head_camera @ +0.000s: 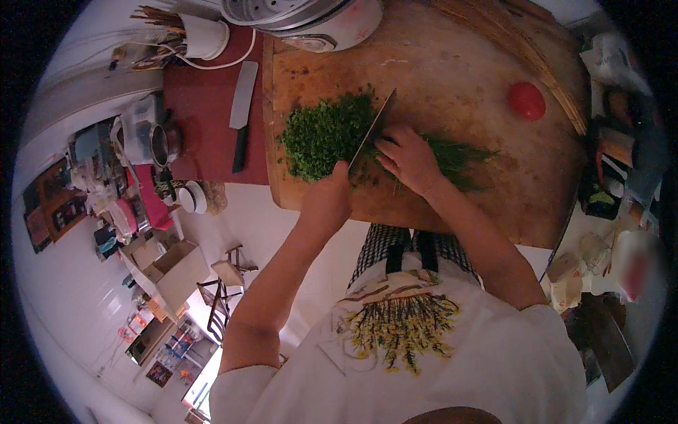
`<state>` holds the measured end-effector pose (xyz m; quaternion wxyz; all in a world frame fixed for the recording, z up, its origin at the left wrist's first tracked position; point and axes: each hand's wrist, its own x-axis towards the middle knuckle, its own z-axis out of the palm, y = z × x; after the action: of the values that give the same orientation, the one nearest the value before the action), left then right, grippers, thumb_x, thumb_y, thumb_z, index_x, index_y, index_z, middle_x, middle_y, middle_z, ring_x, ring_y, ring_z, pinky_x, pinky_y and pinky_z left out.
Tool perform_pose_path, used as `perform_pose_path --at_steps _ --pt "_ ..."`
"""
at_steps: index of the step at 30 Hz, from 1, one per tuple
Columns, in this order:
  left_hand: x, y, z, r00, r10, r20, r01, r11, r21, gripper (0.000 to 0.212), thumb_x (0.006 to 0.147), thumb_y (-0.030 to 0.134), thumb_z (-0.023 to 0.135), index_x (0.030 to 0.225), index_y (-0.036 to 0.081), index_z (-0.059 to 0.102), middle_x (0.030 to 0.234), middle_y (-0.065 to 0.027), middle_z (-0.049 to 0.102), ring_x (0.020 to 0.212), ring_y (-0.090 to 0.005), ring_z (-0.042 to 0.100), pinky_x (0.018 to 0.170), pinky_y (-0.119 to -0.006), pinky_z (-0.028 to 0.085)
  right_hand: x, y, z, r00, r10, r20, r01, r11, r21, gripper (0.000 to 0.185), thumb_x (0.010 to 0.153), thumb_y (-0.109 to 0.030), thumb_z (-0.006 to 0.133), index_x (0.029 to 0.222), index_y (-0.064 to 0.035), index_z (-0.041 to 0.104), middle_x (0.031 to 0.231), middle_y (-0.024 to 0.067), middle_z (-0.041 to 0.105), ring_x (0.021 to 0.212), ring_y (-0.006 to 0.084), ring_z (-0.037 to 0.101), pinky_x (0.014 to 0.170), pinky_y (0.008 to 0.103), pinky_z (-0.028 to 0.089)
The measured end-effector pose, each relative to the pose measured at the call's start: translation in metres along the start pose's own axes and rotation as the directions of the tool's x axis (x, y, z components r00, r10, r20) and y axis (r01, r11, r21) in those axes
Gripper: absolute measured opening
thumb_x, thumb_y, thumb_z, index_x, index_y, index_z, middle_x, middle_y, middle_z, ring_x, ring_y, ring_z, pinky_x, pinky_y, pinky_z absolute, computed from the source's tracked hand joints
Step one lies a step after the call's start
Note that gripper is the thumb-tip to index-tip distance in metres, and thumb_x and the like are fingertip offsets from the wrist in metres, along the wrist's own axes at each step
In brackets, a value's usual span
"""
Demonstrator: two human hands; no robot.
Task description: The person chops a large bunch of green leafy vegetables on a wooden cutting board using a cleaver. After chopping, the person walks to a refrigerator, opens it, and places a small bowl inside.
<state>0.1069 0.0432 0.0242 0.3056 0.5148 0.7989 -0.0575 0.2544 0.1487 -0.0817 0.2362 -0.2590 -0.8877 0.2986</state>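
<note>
My left hand point(329, 192) grips the handle of a kitchen knife whose thin blade point(375, 123) points away from me, edge-on. To the blade's left lies a heap of finely chopped green herbs point(326, 135) on a large wooden cutting board point(466, 63). My right hand point(410, 159) rests with curled fingers on a bunch of uncut green stalks point(455, 159), close to the blade's right side. The stalks trail out to the right beneath the hand, partly hidden by it. Small green bits are scattered near the knife.
A red tomato point(526, 100) and long dry stalks point(540, 63) lie at the board's right. A white appliance with a metal steamer point(339, 26) stands at the back. A cleaver point(243, 106) rests on the red surface point(206, 127) at left, below a white cup of chopsticks point(206, 37).
</note>
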Motion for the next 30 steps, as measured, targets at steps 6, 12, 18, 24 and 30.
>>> perform_pose_path --at_steps 6,12,18,24,30 --pt "0.05 0.014 0.011 0.99 0.051 -0.135 -0.056 0.998 -0.032 0.018 0.082 0.012 0.049 0.097 0.005 0.041 0.07 -0.0203 0.06 0.067 -0.0402 0.06 0.058 -0.051 0.046 -0.002 -0.003 -0.001 1.0 0.007 -0.015 -0.007 0.999 0.038 0.029 0.071 -0.012 0.068 0.098 -0.0077 0.059 0.1 0.0109 0.054 0.093 0.0303 0.053 0.077 0.0389 0.048" --pt "0.016 0.006 -0.008 0.982 0.055 -0.18 -0.058 0.998 -0.013 0.016 0.083 0.012 0.049 0.095 0.005 0.041 0.068 -0.0203 0.06 0.065 -0.04 0.059 0.057 -0.051 0.044 -0.002 -0.002 0.001 0.997 0.022 -0.08 -0.016 0.998 0.063 0.033 0.071 -0.012 0.069 0.101 -0.0081 0.057 0.1 0.0119 0.053 0.093 0.0311 0.051 0.078 0.0395 0.047" --pt "-0.043 -0.004 -0.011 0.985 0.059 -0.161 -0.047 0.996 0.079 0.014 0.083 0.011 0.049 0.095 0.006 0.042 0.072 -0.0191 0.059 0.066 -0.0409 0.058 0.058 -0.051 0.045 -0.003 -0.004 0.001 0.997 0.022 -0.075 -0.018 0.998 0.055 0.03 0.072 -0.012 0.068 0.1 -0.0079 0.056 0.098 0.0123 0.051 0.09 0.0319 0.051 0.075 0.0411 0.046" --pt "-0.044 0.003 -0.012 0.998 -0.055 0.006 0.055 0.998 0.036 0.015 0.084 0.011 0.048 0.096 0.006 0.041 0.076 -0.0211 0.061 0.07 -0.043 0.059 0.06 -0.052 0.045 -0.004 0.001 0.004 0.998 -0.032 -0.062 0.032 0.999 0.007 0.031 0.07 -0.012 0.067 0.099 -0.0102 0.057 0.098 0.0119 0.055 0.092 0.0317 0.053 0.079 0.0406 0.047" --pt "-0.013 0.012 -0.005 0.999 -0.018 0.039 0.017 1.0 0.024 0.015 0.083 0.009 0.047 0.096 0.006 0.041 0.073 -0.0225 0.06 0.07 -0.0422 0.059 0.058 -0.051 0.046 -0.007 0.005 0.01 0.995 -0.068 -0.076 0.068 0.998 -0.009 0.023 0.073 -0.01 0.065 0.095 -0.0079 0.06 0.098 0.0095 0.055 0.091 0.032 0.051 0.078 0.0401 0.046"
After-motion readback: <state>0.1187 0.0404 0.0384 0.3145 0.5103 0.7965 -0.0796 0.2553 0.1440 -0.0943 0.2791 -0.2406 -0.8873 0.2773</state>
